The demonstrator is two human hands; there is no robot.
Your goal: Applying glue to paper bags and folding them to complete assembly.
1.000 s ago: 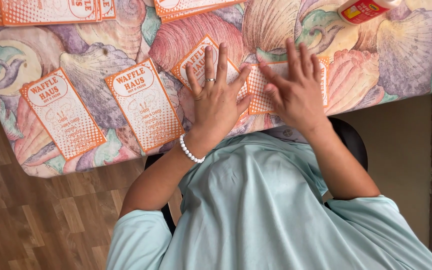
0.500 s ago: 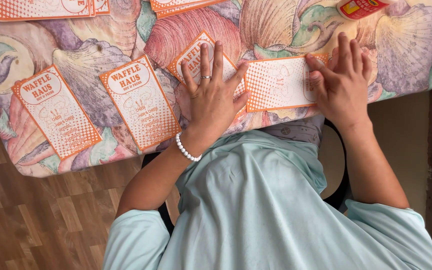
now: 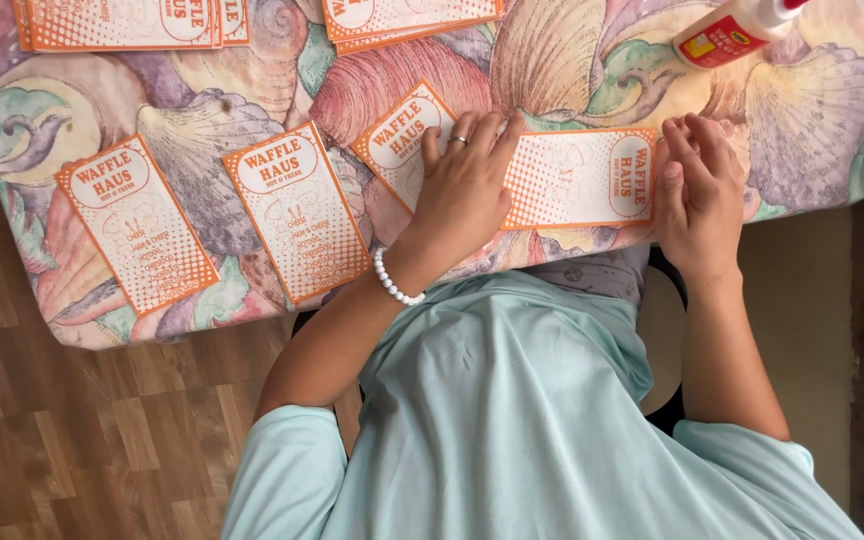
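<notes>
An orange-and-white printed card (image 3: 577,178) lies lengthwise near the front edge of the table. My left hand (image 3: 462,180), with a ring and a white bead bracelet, lies flat with fingers spread over that card's left end and over a second, tilted card (image 3: 399,137). My right hand (image 3: 697,195) is at the lengthwise card's right end, its curled fingertips gripping the edge.
Two more orange cards (image 3: 137,225) (image 3: 297,210) lie to the left on the shell-patterned tablecloth (image 3: 812,130). Stacks of cards (image 3: 122,22) (image 3: 407,18) sit at the far edge. A red-labelled glue bottle (image 3: 727,35) lies at the far right. Wooden floor shows on the left.
My right hand has slid to the right, off the middle of the lengthwise card to its right end, uncovering the card. My left hand has stayed pressed in place.
</notes>
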